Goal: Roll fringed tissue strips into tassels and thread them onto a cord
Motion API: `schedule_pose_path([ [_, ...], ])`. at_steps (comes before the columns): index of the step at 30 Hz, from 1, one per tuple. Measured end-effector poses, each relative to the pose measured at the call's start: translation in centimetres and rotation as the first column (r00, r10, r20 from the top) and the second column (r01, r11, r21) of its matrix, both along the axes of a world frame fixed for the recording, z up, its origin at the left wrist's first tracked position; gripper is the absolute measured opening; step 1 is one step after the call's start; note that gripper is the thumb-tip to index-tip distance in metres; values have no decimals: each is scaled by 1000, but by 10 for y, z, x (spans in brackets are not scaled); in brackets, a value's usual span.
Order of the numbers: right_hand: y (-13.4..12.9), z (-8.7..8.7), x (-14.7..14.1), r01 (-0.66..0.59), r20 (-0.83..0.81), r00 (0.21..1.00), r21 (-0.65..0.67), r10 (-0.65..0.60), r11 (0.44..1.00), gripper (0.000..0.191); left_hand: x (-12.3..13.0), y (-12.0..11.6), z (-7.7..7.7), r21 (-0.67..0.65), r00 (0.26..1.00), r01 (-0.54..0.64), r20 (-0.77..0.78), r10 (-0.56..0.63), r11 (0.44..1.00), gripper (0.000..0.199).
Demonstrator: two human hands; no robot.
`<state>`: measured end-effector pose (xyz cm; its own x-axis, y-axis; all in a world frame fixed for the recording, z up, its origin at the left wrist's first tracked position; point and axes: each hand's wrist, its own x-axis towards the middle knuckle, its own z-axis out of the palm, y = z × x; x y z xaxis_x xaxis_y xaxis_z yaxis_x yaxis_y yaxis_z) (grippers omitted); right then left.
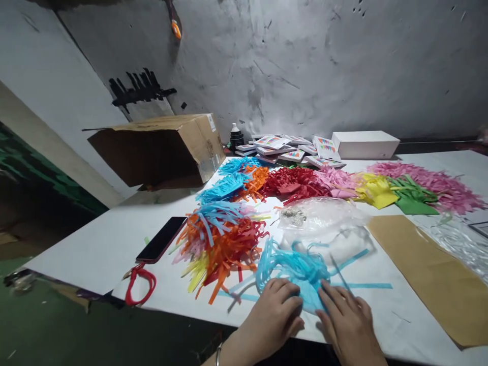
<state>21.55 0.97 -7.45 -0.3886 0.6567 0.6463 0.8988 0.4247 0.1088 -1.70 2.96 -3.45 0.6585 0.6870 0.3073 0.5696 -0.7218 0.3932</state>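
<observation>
A sheet of light-blue tissue paper cut into a fringe [293, 269] lies at the front of the white table, its loose strips curling up and a few stretched out to the sides. At the paper's lower left edge my left hand [276, 310] has its fingers bent and closed on it. My right hand [345, 317] grips the lower right edge, fingers over the sheet and thumb toward the near side. A thin strip by the right fingers is blurred. Left of the hands lies a pile of orange, red, yellow and blue paper tassels [224, 244].
A phone [162, 240] with a red cord [140, 284] lies left. Behind are a clear plastic bag [324, 216], red fringed paper [295, 183], printed packs [274, 143], a white box [365, 145] and an open carton [208, 147]. Brown card [427, 274] lies right.
</observation>
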Motion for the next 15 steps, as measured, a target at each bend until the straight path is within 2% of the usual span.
schedule_pose_path([
  [3,3,-4,24,288,-64,956,51,-285,956,28,0,4,-2,6,999,-22,35,22,1000,22],
  [5,2,2,31,388,-133,917,67,-377,919,27,-1,5,-1,33,998,-20,62,18,999,20],
  [6,0,6,29,351,-173,926,72,-335,934,27,-1,5,0,43,997,-15,70,12,999,19],
  [7,-1,11,23,252,-201,951,69,-234,965,32,-1,4,0,48,997,-6,73,2,999,18],
  [8,-3,16,13,98,-220,972,55,-84,994,40,-1,3,0,47,997,7,74,-11,999,17],
  [9,-3,20,0,-100,-216,971,23,102,995,47,-1,2,-1,43,997,19,80,-22,999,17],
  [10,-3,24,-14,-266,-188,949,-40,254,963,50,-1,2,-3,39,995,29,94,-33,999,17],
  [11,-1,25,-29,-348,-167,930,-118,327,930,50,-1,2,-4,35,992,38,116,-41,999,18],
  [13,5,25,-53,-329,-113,944,-330,309,885,49,-1,2,-6,-3,986,58,159,-57,998,20],
  [15,15,21,-64,-231,-71,972,-460,224,858,53,-2,4,-5,-74,984,77,169,-63,994,20],
])
